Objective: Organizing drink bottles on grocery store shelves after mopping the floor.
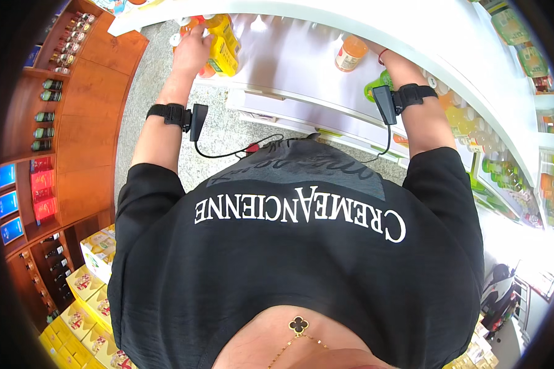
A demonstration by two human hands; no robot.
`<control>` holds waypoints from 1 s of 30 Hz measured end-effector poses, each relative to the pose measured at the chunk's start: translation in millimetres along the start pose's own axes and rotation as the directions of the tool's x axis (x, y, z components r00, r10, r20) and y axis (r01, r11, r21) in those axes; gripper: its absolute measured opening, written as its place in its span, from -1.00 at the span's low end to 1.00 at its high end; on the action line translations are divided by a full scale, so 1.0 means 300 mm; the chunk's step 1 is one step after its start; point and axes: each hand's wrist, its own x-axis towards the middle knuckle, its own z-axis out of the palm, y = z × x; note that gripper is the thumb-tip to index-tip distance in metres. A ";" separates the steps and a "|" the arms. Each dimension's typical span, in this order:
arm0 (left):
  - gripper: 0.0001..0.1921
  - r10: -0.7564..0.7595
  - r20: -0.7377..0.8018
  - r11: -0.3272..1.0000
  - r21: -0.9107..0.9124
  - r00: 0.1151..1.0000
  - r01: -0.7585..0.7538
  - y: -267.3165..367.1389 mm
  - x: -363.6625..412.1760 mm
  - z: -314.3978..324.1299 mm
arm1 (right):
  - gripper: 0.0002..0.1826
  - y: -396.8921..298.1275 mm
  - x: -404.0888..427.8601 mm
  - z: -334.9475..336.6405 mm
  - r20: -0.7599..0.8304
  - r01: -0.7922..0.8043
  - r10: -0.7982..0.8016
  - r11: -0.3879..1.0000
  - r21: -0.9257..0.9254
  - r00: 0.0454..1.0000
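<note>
My left hand [191, 51] is at the left end of a white shelf [288, 62], its fingers against a tight group of juice bottles. Two yellow bottles [223, 55] stand just right of it, and an orange bottle [189, 26] shows past its fingers. Whether the fingers grip a bottle is unclear. My right hand [374, 47] is mostly hidden by the white upper edge. An orange bottle with a pale label [349, 55] is beside it, apart from the left group. A green bottle [377, 85] shows below my right forearm.
The white upper edge [304, 8] curves over both hands. Lower shelf edges [300, 105] lie before my body. More bottles [466, 120] line the right side. A wooden cabinet [90, 110] stands left, with yellow boxes [85, 281] below it. Cables [221, 157] hang from both wrist straps.
</note>
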 end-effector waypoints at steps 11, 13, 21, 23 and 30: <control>-0.59 -0.057 0.002 0.998 0.000 0.998 0.057 0.002 -0.007 0.000 | -0.62 0.088 -0.200 -0.251 -0.082 0.022 -0.037 0.984 -0.177 0.996; -0.59 -0.044 -0.015 0.999 -0.007 0.999 0.044 0.000 0.000 0.010 | -0.62 0.089 -0.215 -0.288 -0.097 0.014 -0.035 0.976 -0.216 0.995; -0.58 -0.053 -0.043 0.997 -0.058 0.998 0.051 -0.001 -0.005 0.008 | -0.51 0.169 -0.331 -0.169 0.150 -0.068 0.092 0.985 -0.157 0.984; -0.58 -0.039 -0.025 0.996 -0.081 0.999 0.037 0.005 -0.005 0.003 | -0.49 0.177 -0.334 -0.141 0.138 -0.079 0.089 0.994 -0.075 0.986; -0.55 -0.045 -0.004 0.998 -0.037 0.999 0.045 -0.031 0.002 0.022 | -0.55 0.092 -0.301 -0.053 0.157 -0.182 0.157 0.971 0.157 0.975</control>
